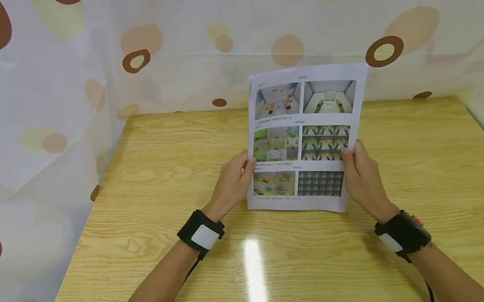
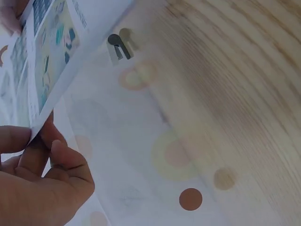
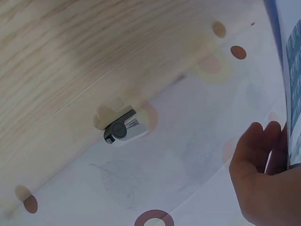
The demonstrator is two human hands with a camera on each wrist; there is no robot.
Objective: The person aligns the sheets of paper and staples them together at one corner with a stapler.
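Note:
A white sheet of paper (image 1: 299, 124) printed with rows of colour pictures and small text is held up over the table, tilted toward me. My left hand (image 1: 232, 182) pinches its left edge between thumb and fingers. On the opposite edge, my right hand (image 1: 365, 179) grips with the thumb on the printed face and fingers behind. The left wrist view shows the left fingers (image 2: 35, 153) curled at the paper's edge. Behind the paper, a small dark grey and white thing like a stapler (image 3: 121, 128) appears in both wrist views; the paper hides it in the head view.
The wood-grain table (image 1: 148, 186) has a glare streak near its front. A pale curtain (image 1: 188, 39) with brown rings and coloured spots hangs along the back and sides. Each wrist wears a black strap (image 1: 201, 234) with a cable running along the forearm.

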